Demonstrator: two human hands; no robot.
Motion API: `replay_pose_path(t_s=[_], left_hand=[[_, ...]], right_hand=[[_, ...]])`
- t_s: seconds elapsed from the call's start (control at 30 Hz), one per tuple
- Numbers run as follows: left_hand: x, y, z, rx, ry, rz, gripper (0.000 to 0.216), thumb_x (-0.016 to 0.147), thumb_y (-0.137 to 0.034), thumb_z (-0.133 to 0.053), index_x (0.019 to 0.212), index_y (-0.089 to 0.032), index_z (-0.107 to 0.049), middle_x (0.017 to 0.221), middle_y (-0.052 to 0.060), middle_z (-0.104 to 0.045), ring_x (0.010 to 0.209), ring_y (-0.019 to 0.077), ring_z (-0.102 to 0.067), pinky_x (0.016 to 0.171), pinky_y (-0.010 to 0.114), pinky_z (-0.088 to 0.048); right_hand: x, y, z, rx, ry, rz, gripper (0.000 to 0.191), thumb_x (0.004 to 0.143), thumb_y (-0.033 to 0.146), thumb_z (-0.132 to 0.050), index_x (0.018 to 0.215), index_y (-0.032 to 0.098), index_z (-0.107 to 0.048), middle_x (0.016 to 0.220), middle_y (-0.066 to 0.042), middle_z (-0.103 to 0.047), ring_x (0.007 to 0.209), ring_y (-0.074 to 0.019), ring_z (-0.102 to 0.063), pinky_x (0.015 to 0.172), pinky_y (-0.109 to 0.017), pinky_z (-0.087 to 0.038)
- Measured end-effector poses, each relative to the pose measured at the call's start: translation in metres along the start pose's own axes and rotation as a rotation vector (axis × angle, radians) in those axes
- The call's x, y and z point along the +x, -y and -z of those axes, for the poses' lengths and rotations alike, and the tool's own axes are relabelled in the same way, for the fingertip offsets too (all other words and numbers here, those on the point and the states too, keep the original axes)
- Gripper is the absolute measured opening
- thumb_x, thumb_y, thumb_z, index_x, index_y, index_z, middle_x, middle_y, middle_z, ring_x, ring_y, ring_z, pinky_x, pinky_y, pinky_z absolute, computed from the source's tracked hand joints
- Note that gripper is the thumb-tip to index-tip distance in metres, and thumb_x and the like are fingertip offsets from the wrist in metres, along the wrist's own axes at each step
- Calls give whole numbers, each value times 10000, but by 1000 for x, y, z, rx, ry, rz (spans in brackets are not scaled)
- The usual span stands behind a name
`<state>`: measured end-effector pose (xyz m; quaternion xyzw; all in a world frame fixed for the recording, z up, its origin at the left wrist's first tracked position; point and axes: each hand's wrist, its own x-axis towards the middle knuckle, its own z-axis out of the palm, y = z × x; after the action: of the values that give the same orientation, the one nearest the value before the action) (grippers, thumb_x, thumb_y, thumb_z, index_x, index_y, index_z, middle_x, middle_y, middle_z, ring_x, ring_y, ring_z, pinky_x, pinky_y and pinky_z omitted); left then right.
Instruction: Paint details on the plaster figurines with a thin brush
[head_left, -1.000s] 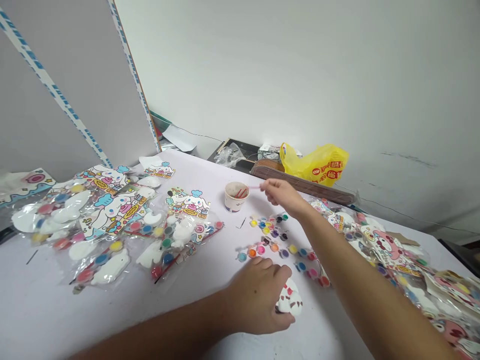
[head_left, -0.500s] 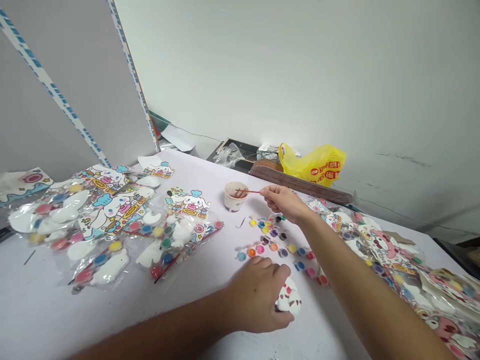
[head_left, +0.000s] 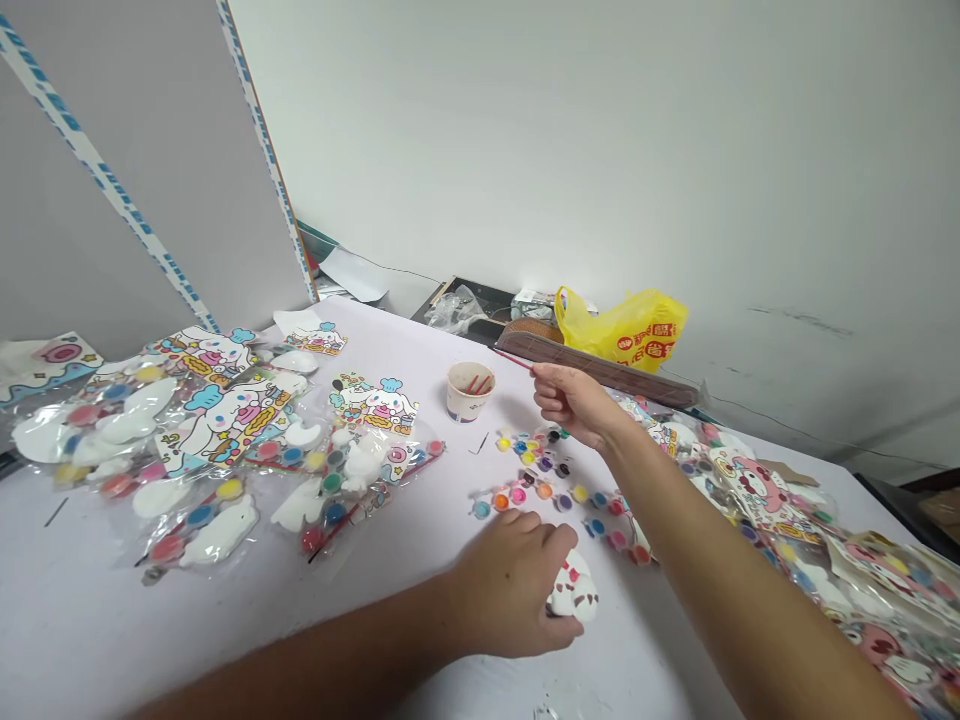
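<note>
My left hand [head_left: 514,585] rests on the table with its fingers curled round a small white plaster figure [head_left: 574,592] that has red and dark painted spots. My right hand [head_left: 574,400] is raised to the right of a white paper cup [head_left: 469,391] and pinches a thin red paintbrush [head_left: 513,360], whose tip points up and left, clear of the cup. More red brushes stand in the cup. Strips of small paint pots [head_left: 544,470] in many colours lie between my two hands.
Several clear packets with cartoon cards, white figures and paint pots [head_left: 225,430] cover the table's left side, and more packets [head_left: 787,510] lie along the right. A yellow plastic bag [head_left: 626,330] and a brown strip sit by the wall. A grey board leans at the left.
My right hand has lifted the red brush out of the cup and drawn it back to the right. My left hand stays on the white figure.
</note>
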<state>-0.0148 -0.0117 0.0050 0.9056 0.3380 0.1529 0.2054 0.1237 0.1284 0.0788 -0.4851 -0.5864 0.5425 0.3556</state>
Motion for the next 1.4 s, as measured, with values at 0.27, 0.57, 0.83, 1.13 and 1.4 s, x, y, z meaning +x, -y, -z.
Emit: replay_pose_path(t_s=[0.27,0.57,0.83,1.13,1.4], left_hand=[[0,1,-2,-27,-9,9,477,710,-463,-713,1047,-206,-495,899,36,-587,847,238,-543,790,331,-413],[-1,0,0,-27,15,28,505,721,-443,-715,1100,-200,-486,947,54,-586,887,251,-536,799,333,-406],[-2,-5,4,-10,31,61,518,726,-428,-721,1125,-207,-474,992,48,-579,915,246,-533,839,339,-397],[-3,-5,3,-36,77,89,508,741,-416,-706,1138,-205,-471,1007,50,-568,927,243,-516,840,352,-388],[-2,-6,4,-93,97,115,561,720,-395,-730,1173,-224,-446,1060,60,-561,957,256,-499,893,387,-383]], right_hand=[[-7,-3,-1,18,-92,24,278,751,409,-660,675,198,-496,526,71,-385,439,-71,-279,412,-209,-176],[-48,-2,11,215,-154,47,333,816,373,-561,621,224,-336,535,84,-254,428,-82,-211,398,-227,-162],[-106,-21,56,284,-365,91,486,833,565,-551,599,243,-272,509,99,-157,420,-101,-114,376,-246,-137],[-112,-15,105,-312,-361,75,488,777,617,-642,605,208,-437,537,56,-363,476,-99,-285,448,-244,-231],[-78,1,108,-717,-300,75,272,759,443,-663,682,202,-565,591,18,-524,526,-134,-428,476,-248,-301]])
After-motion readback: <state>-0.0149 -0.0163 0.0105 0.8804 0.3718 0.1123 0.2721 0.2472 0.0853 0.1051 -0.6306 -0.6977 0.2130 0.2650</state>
